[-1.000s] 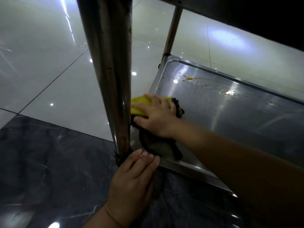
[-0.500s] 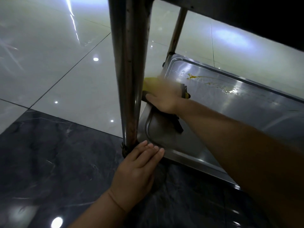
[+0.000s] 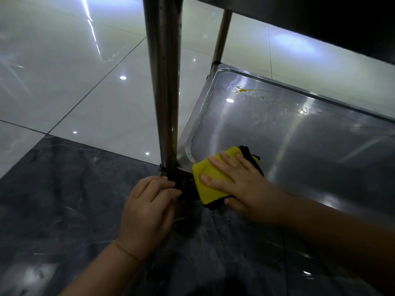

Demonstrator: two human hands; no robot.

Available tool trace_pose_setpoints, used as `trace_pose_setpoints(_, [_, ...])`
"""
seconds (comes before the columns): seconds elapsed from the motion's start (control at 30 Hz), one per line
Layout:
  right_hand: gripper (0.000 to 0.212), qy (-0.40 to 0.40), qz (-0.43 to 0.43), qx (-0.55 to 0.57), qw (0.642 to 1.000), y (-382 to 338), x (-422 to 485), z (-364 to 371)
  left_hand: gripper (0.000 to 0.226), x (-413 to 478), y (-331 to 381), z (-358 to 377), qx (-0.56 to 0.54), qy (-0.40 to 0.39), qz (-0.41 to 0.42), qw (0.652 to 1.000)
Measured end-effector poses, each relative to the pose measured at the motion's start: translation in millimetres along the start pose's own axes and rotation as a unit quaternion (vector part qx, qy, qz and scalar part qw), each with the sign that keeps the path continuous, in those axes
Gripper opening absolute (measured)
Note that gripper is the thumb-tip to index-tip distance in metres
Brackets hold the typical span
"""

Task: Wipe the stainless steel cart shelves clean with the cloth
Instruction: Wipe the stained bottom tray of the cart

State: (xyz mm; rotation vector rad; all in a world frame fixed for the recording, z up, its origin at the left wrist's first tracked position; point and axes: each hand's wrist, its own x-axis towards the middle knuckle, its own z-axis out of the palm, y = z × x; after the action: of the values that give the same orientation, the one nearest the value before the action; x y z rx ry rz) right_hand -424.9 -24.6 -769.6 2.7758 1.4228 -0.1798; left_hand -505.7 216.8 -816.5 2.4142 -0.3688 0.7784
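Yellow cloth [image 3: 210, 180], black-edged, lies on the near left corner of the lower shelf [image 3: 299, 146]. Your right hand [image 3: 239, 184] presses it flat, fingers straight and spread. Your left hand [image 3: 147, 208] curls its fingers round the foot of the cart post [image 3: 166, 82], apparently gripping it, though that spot is dark. An orange-yellow smear [image 3: 243, 90] sits near the shelf's far corner, well apart from the cloth.

Bare forearms [image 3: 320, 227], a thin line behind the left hand [image 3: 147, 212]
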Motion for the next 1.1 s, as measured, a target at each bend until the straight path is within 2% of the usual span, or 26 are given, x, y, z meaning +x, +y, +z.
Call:
trace_pose_setpoints(0.07, [0.068, 0.000, 0.023, 0.047, 0.999, -8.4, 2.2, -7.9, 0.022, 0.4, 2.5, -2.5, 0.003, 0.002, -0.006, 1.000])
trace_pose_setpoints(0.13, [0.063, 0.071, 0.107, 0.107, 0.986, -26.2, 6.6, -10.2, 0.022, 1.1, 3.7, -4.9, 0.005, 0.009, -0.017, 1.000])
trace_pose_setpoints(0.2, [0.056, 0.182, 0.220, 0.067, 0.956, -46.8, 14.0, -2.7, 0.023, 0.9, 3.4, -5.9, 0.008, 0.015, -0.031, 0.999])
trace_pose_setpoints(0.23, [0.056, 0.198, 0.276, 0.024, 0.940, -55.9, 19.8, 2.5, 0.023, 0.4, 3.4, -6.0, 0.008, 0.018, -0.037, 0.999])
trace_pose_setpoints(0.3, [0.059, 0.175, 0.345, -0.026, 0.922, -69.9, 37.9, 11.2, 0.024, -0.9, 3.7, -5.3, 0.007, 0.020, -0.048, 0.999])
trace_pose_setpoints(0.4, [0.058, 0.180, 0.328, -0.069, 0.925, -75.5, 62.7, 17.9, 0.024, 0.4, 7.7, -1.8, 0.004, 0.011, -0.053, 0.999])
trace_pose_setpoints(0.53, [0.068, 0.201, 0.212, -0.115, 0.949, -57.3, 57.0, 25.8, 0.023, 8.1, 16.5, 4.7, -0.010, 0.002, -0.046, 0.999])
trace_pose_setpoints(0.63, [0.071, 0.215, 0.152, -0.132, 0.956, -34.5, 21.7, 32.3, 0.020, 14.4, 24.2, 12.5, -0.031, -0.007, -0.038, 0.999])
trace_pose_setpoints(0.8, [0.053, 0.256, 0.113, -0.124, 0.952, 13.9, -71.2, 47.4, 0.017, 21.6, 40.8, 31.9, -0.061, -0.016, -0.008, 0.998])
trace_pose_setpoints(0.97, [0.060, 0.208, 0.201, -0.036, 0.957, 49.4, -183.7, 41.0, 0.021, 26.0, 54.4, 40.8, -0.071, -0.052, 0.002, 0.996])
trace_pose_setpoints(1.03, [0.059, 0.197, 0.264, -0.005, 0.944, 56.2, -208.4, 36.2, 0.022, 28.0, 59.8, 42.9, -0.075, -0.061, -0.005, 0.995])
trace_pose_setpoints(1.1, [0.047, 0.199, 0.330, 0.041, 0.922, 54.0, -210.3, 34.0, 0.022, 29.1, 65.2, 46.6, -0.077, -0.070, -0.007, 0.995])
